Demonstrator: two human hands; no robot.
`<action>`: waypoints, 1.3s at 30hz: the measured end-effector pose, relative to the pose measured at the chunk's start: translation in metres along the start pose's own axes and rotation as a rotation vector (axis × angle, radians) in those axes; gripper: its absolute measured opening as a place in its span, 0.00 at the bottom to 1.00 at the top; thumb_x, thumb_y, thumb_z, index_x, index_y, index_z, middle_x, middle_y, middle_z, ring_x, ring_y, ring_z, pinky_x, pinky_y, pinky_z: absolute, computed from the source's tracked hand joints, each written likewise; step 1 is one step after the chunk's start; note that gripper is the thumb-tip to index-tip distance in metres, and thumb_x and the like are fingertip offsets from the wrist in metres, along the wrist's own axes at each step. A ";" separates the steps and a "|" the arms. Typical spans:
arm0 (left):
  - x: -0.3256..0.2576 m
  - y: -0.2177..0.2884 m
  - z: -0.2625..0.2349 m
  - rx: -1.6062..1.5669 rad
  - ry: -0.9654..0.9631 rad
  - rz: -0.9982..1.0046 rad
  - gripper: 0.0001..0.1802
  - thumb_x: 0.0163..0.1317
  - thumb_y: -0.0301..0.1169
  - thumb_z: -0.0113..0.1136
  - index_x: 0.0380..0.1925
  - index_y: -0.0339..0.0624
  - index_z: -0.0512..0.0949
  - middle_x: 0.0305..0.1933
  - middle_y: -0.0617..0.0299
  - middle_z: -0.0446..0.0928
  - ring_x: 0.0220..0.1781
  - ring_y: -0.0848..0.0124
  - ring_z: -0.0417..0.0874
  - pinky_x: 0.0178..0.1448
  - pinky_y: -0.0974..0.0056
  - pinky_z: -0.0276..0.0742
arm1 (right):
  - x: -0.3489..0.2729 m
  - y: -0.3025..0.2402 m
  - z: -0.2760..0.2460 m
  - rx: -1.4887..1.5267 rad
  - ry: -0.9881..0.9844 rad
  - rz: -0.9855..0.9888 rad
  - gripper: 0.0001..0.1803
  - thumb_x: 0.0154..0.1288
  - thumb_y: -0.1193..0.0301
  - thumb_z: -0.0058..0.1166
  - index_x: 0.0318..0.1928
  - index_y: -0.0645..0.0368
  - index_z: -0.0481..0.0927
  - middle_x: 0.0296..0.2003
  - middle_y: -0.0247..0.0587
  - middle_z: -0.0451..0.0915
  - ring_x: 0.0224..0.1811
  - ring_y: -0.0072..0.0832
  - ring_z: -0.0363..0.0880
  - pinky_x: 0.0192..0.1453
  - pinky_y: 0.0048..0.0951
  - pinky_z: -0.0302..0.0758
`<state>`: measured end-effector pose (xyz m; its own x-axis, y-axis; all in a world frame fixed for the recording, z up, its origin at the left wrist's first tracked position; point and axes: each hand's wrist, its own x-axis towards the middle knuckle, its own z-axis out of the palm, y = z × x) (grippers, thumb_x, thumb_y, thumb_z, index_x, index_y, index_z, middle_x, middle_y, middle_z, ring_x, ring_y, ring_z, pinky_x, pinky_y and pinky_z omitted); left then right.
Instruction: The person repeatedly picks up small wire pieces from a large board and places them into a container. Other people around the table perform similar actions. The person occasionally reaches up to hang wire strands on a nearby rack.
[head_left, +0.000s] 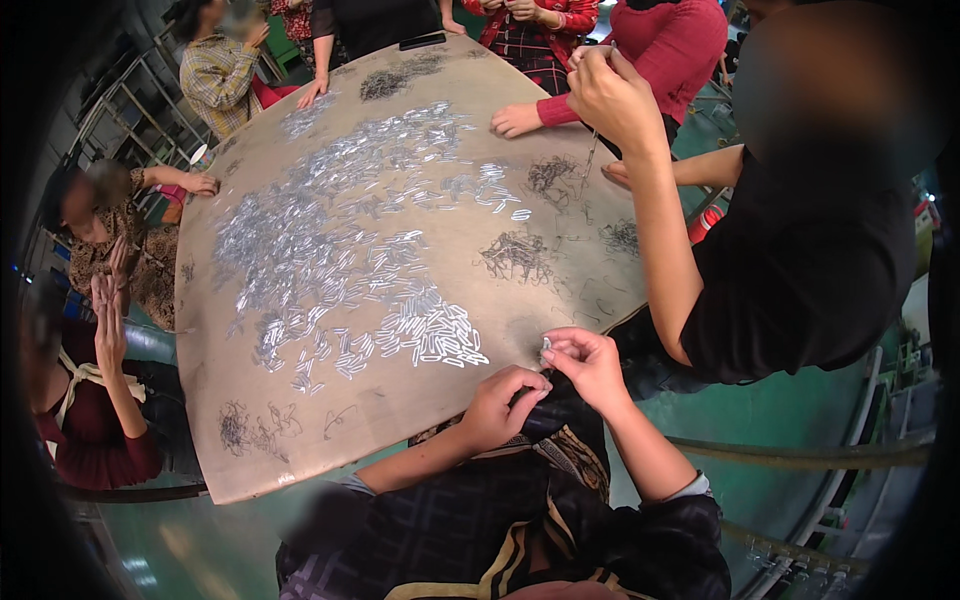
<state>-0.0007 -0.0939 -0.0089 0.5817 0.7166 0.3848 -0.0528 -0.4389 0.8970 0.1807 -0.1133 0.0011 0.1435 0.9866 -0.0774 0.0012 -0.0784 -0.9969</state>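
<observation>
At the table's near edge my two hands are close together with curled fingers. My right hand (590, 368) pinches a small silvery metal piece (546, 346) between thumb and fingertips. Just to its left and a little nearer, my left hand (500, 408) is closed in a pinch; what its fingertips hold, if anything, is too small to make out. Beyond my hands a wide spread of small, long, shiny metal loops (440, 335) covers the middle of the table. Thin dark curved wires (515, 257) lie in a tangled heap to the right of it.
The brown tabletop (380, 400) carries more dark wire heaps (235, 428) at near left and far side (385, 84). A co-worker's raised hand (615, 95) and forearm are at right. Several people stand around the edges. A dark phone (422, 41) lies at the far edge.
</observation>
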 end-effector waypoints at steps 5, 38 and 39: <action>0.001 0.001 0.006 -0.050 0.012 -0.092 0.05 0.62 0.20 0.59 0.37 0.35 0.75 0.36 0.54 0.81 0.38 0.65 0.85 0.43 0.64 0.79 | -0.023 -0.019 -0.001 -0.197 0.072 -0.167 0.12 0.58 0.81 0.62 0.43 0.64 0.84 0.31 0.40 0.84 0.31 0.19 0.82 0.39 0.22 0.78; -0.008 -0.007 0.005 -0.054 -0.067 -0.196 0.05 0.63 0.23 0.60 0.38 0.35 0.75 0.34 0.57 0.79 0.34 0.71 0.81 0.40 0.66 0.77 | -0.045 -0.035 0.017 -0.458 0.136 -0.428 0.08 0.57 0.84 0.59 0.39 0.64 0.84 0.33 0.45 0.84 0.33 0.36 0.85 0.39 0.28 0.79; -0.008 -0.007 0.005 -0.045 -0.065 -0.185 0.05 0.63 0.22 0.60 0.38 0.35 0.75 0.34 0.57 0.79 0.34 0.71 0.81 0.40 0.66 0.77 | -0.045 -0.035 0.017 -0.461 0.135 -0.429 0.08 0.57 0.84 0.59 0.39 0.64 0.84 0.33 0.45 0.84 0.33 0.36 0.85 0.39 0.28 0.79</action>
<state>-0.0005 -0.0989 -0.0194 0.6361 0.7456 0.1985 0.0248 -0.2770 0.9606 0.1574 -0.1523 0.0394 0.1587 0.9196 0.3593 0.5069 0.2364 -0.8289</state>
